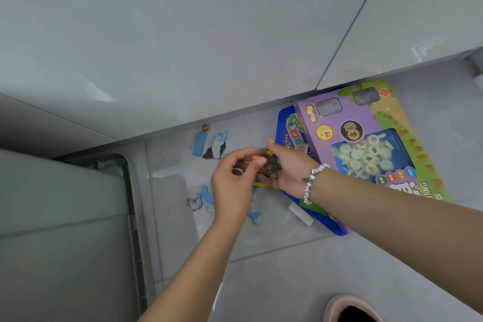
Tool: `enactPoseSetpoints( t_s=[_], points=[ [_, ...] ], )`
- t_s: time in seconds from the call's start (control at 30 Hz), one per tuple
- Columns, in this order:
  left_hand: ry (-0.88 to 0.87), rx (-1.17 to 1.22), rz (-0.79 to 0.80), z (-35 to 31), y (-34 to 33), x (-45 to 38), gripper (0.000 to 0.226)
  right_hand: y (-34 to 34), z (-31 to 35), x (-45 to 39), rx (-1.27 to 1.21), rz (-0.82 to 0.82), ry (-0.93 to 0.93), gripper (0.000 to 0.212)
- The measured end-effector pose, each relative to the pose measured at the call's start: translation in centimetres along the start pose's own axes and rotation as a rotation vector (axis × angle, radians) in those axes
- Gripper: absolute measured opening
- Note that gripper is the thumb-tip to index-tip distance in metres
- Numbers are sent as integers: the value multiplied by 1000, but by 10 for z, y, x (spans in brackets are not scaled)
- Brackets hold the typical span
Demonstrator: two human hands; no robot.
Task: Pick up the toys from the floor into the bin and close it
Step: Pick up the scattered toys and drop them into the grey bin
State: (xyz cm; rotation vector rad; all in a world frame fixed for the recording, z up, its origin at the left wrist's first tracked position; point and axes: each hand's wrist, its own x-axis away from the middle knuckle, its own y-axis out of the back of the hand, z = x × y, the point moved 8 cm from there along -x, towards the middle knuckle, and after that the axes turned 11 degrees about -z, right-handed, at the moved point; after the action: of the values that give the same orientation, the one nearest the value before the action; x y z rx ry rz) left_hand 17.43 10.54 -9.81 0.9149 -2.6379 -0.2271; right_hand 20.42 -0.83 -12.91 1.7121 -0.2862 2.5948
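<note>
Nearest the camera, a shoe (pixel 350 308) at bottom edge, then both forearms reaching fwd over the grey tiled floor (pixel 274 269). Left hand (pixel 231 183) has its fingers (pixel 254 161) curled, pinching a small orange bit right where the palms meet. Right hand (pixel 287 167), w/ a bead bracelet (pixel 312 183) at the wrist, is cupped palm-up, its fingers curled round a cluster of small marbles (pixel 271 162). Hands touch; the load sits betw. them.

The relation that counts: the bin (pixel 65 217) lies well to the left of the fingers, its grey side and rim running near-to-far, so left hand is the nearer one; judged, the handful needs to travel leftward over that rim.

Below and just left of the fingers: blue puzzle pieces (pixel 206 197), a metal ring (pixel 194 203). Just beyond the fingers: a blue block (pixel 199 144), another puzzle piece (pixel 215 146), one stray marble (pixel 204 127) by the cabinet base. Right of the fingers: purple chess box (pixel 371 138) lying on a blue board (pixel 287 123), long axis near-to-far. Plenty still on the floor; bin not yet closed, as far as can be told.
</note>
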Motion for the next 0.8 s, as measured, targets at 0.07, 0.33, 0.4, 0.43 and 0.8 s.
enactPoseSetpoints(
  t_s=[0.07,0.33,0.4,0.43,0.8],
  points=[
    [9,-7,31,0,-3,10,21,-9,-7,0,-56,61,-56,31],
    [-64,-176,-15,17,9,-5,16,17,-5,1,66,-136,56,30],
    [-169,-297,43,22,-1,-10,24,28,0,3,97,-187,116,30],
    [-221,-346,76,23,-7,-12,28,33,1,3,106,-202,133,30],
    [-248,-606,236,21,-39,-33,30,36,4,5,57,-211,95,31]
  ],
)
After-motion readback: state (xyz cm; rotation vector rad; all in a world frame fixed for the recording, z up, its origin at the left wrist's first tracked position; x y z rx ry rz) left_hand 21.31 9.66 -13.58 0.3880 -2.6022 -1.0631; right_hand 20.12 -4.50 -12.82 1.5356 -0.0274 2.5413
